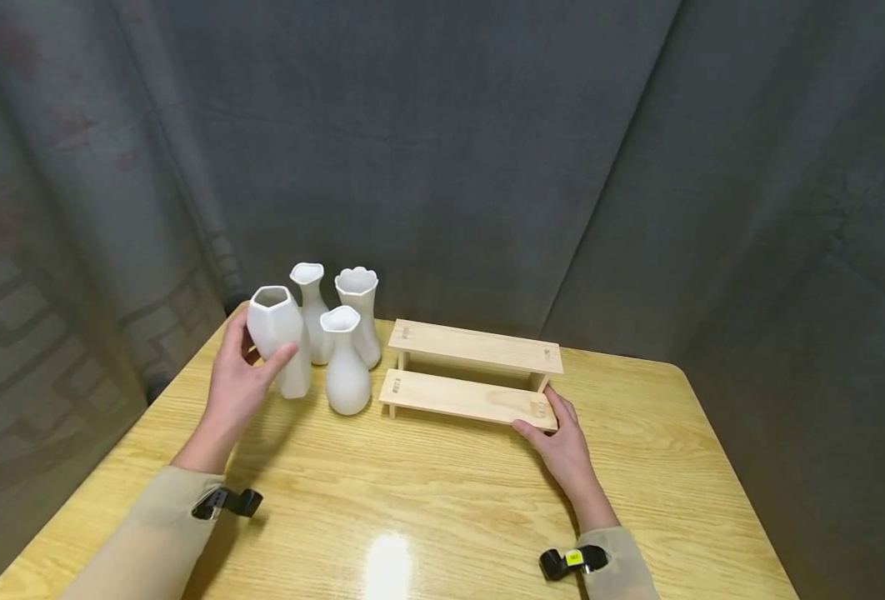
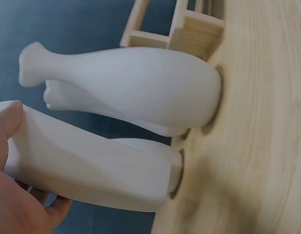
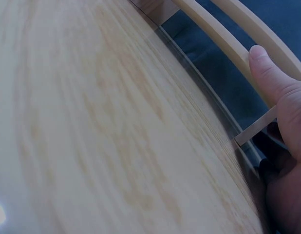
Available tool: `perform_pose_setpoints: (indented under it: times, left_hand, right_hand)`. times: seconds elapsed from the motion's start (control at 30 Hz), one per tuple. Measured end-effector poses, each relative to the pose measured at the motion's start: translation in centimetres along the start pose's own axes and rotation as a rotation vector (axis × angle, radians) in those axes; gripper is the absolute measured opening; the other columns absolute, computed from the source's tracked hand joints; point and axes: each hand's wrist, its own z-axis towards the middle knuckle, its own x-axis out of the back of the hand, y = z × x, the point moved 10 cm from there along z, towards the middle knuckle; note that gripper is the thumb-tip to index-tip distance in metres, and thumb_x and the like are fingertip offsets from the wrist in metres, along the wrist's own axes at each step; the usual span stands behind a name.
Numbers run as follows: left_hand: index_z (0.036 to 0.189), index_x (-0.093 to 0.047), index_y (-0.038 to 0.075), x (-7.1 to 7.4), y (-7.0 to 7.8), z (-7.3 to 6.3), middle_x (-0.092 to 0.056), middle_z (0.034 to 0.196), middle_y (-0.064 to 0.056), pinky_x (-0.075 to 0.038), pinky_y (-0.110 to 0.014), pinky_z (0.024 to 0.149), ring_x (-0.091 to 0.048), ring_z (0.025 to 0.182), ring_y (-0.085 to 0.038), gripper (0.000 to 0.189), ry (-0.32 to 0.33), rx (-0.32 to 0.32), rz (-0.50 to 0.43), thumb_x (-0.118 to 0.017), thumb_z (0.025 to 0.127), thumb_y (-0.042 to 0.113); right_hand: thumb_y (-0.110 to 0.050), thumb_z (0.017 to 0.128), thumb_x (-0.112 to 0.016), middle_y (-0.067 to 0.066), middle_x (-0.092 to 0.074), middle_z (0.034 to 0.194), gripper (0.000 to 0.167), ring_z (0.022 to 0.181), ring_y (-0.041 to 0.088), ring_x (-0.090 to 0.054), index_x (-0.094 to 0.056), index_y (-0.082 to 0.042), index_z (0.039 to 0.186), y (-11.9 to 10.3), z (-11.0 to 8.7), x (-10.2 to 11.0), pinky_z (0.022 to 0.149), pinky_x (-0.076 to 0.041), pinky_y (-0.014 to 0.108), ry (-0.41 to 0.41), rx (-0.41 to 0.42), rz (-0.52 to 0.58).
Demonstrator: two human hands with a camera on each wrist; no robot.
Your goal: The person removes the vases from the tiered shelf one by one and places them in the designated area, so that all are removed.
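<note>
My left hand (image 1: 240, 375) grips a white faceted vase (image 1: 276, 321) from its left side, thumb across the front. The vase leans a little; whether its base touches the table cannot be made out. Just right of it stand a round-bellied white vase (image 1: 348, 379), a narrow-necked white vase (image 1: 312, 308) and a scallop-rimmed white vase (image 1: 357, 304). On the right, my right hand (image 1: 565, 446) holds the right end of a two-tier wooden stand (image 1: 465, 398). Its thumb (image 3: 267, 73) lies along the lower board's front edge in the right wrist view, while the other fingers are partly hidden.
Everything stands on a wood-grain table (image 1: 382, 475) with rounded back corners. A grey curtain (image 1: 412, 150) hangs right behind it and along both sides. The stand sits close to the vases on its left.
</note>
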Motion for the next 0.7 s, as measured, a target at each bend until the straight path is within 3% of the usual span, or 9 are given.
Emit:
perform_pose_setpoints:
  times: [0.33, 0.7]
  left_hand:
    - [0.171, -0.034, 0.011, -0.9, -2.4, 0.9, -0.05, 0.157, -0.013, -0.047, -0.035, 0.112, -0.052, 0.133, -0.02, 0.08, -0.023, 0.021, 0.014, -0.078, 0.104, 0.01]
    - [0.17, -0.033, 0.007, -1.8, -3.6, 1.1, -0.049, 0.157, -0.017, -0.044, -0.044, 0.118, -0.05, 0.141, -0.029, 0.078, -0.048, 0.049, -0.006, -0.076, 0.106, 0.01]
  right_hand:
    - [-0.037, 0.096, -0.089, 0.015, -0.033, 0.173, 0.102, 0.16, 0.041, -0.033, -0.029, -0.012, 0.175, -0.2, -0.1, 0.0, 0.129, -0.027, 0.062, 0.002, 0.002, 0.013]
    - [-0.036, 0.097, -0.089, 0.015, -0.033, 0.173, 0.102, 0.16, 0.04, -0.033, -0.029, -0.013, 0.176, -0.1, -0.1, 0.0, 0.129, -0.027, 0.061, 0.005, -0.007, 0.008]
